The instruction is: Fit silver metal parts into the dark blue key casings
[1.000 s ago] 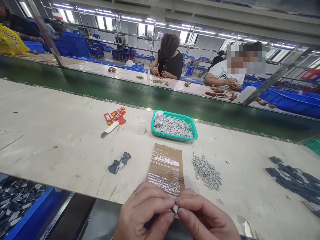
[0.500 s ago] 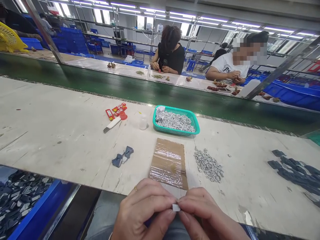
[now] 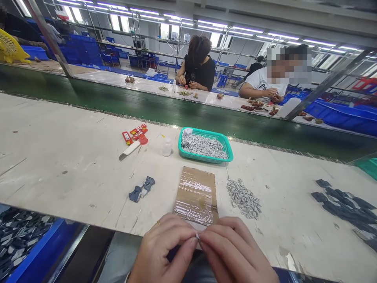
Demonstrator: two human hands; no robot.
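Left hand (image 3: 161, 249) and right hand (image 3: 232, 251) pinch closed on one small grey piece (image 3: 197, 236), better kept steady near the taped cardboard (image 3: 196, 195).

Factory floor, green conveyor line (image 3: 165, 112)

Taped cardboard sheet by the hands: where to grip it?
Pinch the taped cardboard sheet at its near edge, from the person's side. It lies flat on the white bench, nothing raised to grasp, and that edge is nearest the left hand and right hand.
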